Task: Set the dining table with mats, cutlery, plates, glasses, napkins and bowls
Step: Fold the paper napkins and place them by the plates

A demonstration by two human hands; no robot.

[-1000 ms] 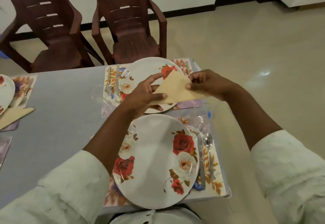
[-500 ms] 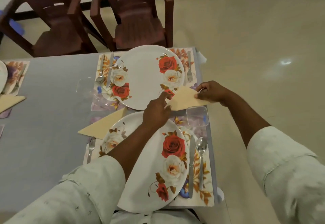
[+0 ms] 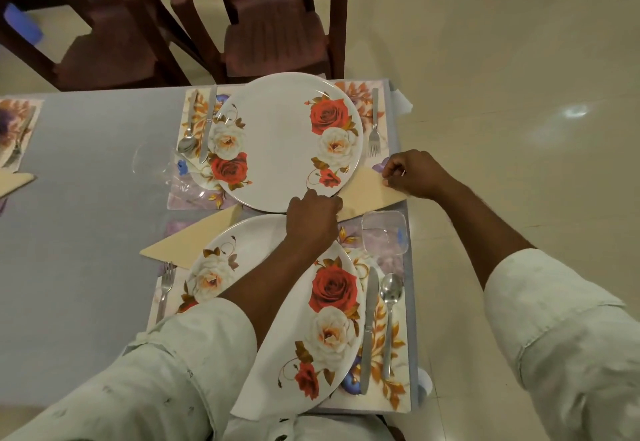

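Observation:
A folded cream napkin [image 3: 369,192] lies on the table between the far floral plate [image 3: 277,139] and the near floral plate [image 3: 294,305], one edge tucked under the far plate's rim. My left hand [image 3: 311,218] presses its left end with closed fingers. My right hand [image 3: 412,173] pinches its right corner at the table's edge. A second cream napkin [image 3: 187,241] rests left of the near plate. A clear square glass [image 3: 384,232] stands just below the held napkin.
Floral mats [image 3: 384,371] carry a knife [image 3: 367,322], spoon [image 3: 390,305] and forks [image 3: 373,121]. A clear glass [image 3: 149,163] lies left of the far plate. Two brown chairs [image 3: 273,21] stand beyond the grey table [image 3: 86,232]. Another setting sits at far left.
The napkin came down from mid-air over the plates to the table beside the far plate. Both hands lowered with it and stay on its ends.

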